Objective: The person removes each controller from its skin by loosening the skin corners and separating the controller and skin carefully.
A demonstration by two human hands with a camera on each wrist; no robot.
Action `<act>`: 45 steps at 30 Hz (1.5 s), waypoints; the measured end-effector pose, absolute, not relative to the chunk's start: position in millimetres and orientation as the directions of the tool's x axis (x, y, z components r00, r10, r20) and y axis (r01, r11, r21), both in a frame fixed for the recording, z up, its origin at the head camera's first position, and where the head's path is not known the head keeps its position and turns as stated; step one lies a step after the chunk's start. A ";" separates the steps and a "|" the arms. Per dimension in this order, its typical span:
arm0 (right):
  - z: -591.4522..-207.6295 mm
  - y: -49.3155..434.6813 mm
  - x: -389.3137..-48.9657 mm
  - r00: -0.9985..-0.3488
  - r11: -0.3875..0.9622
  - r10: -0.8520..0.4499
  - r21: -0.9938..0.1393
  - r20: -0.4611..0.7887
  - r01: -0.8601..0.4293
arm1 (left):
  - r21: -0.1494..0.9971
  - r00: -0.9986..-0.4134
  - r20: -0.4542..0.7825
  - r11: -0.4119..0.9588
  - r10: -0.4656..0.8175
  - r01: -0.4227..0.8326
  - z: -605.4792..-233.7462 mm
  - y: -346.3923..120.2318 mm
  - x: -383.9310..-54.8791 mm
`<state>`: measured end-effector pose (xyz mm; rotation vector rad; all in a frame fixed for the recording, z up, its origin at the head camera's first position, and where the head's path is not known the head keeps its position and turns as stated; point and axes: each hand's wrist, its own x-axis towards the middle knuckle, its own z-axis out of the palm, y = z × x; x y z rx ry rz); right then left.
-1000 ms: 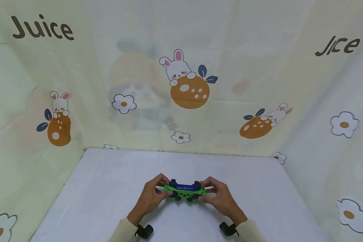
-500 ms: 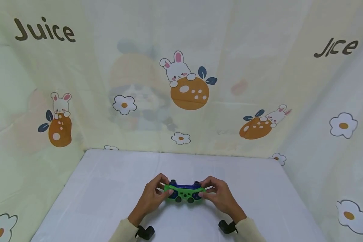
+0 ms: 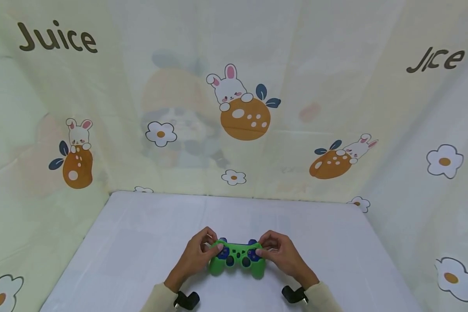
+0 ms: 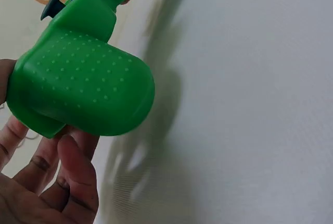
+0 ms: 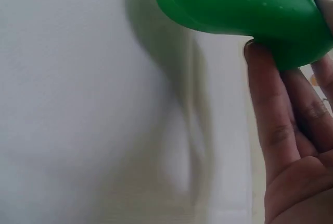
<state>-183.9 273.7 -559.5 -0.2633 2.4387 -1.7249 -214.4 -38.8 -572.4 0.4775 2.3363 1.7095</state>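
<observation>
A game controller [image 3: 238, 250] in a bright green cover, with dark blue buttons and dark thumbsticks, is held between both hands in the head view. My left hand [image 3: 195, 255] grips its left end, thumb on the front face near the direction pad. At the other end my right hand [image 3: 282, 255] pinches it, the thumb over the right-side buttons. The dotted underside of one green handle [image 4: 86, 81] shows in the left wrist view, above the table. In the right wrist view the other handle [image 5: 234, 0] also hangs over its shadow, with fingers [image 5: 268, 99] against the cover.
Underneath lies a white-covered table [image 3: 140, 242]. Patterned cloth [image 3: 296, 99] with rabbits, oranges and flowers hangs behind it and on both sides. A black wrist camera [image 3: 188, 300] sits on the left wrist, another black camera [image 3: 294, 294] on the right.
The controller has tilted so its front face and both handles now show to the head view; earlier mostly its top edge was seen. Both hands stay in about the same place, still holding it.
</observation>
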 end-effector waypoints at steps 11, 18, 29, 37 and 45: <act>-570.2 274.2 -183.8 -0.977 0.352 -0.212 -0.935 -0.038 -0.041 | 0.939 -0.933 -0.009 0.325 0.359 0.116 -581.5 -41.4 -215.4; -573.2 279.4 -184.9 -0.968 0.340 -0.248 -0.939 -0.039 -0.050 | 0.929 -0.923 -0.015 0.346 0.384 0.129 -579.8 -46.8 -215.3; -577.3 279.7 -191.3 -0.964 0.407 -0.261 -0.912 -0.056 -0.058 | 0.877 -0.941 0.022 0.446 0.336 0.180 -586.3 -46.1 -216.6; -577.0 278.0 -194.1 -0.972 0.452 -0.225 -0.891 -0.062 -0.048 | 0.900 -0.944 0.052 0.394 0.326 0.185 -589.4 -43.0 -213.0; -580.0 277.9 -195.2 -0.981 0.439 -0.188 -0.898 -0.045 -0.042 | 0.897 -0.968 0.053 0.414 0.246 0.154 -588.9 -40.1 -211.9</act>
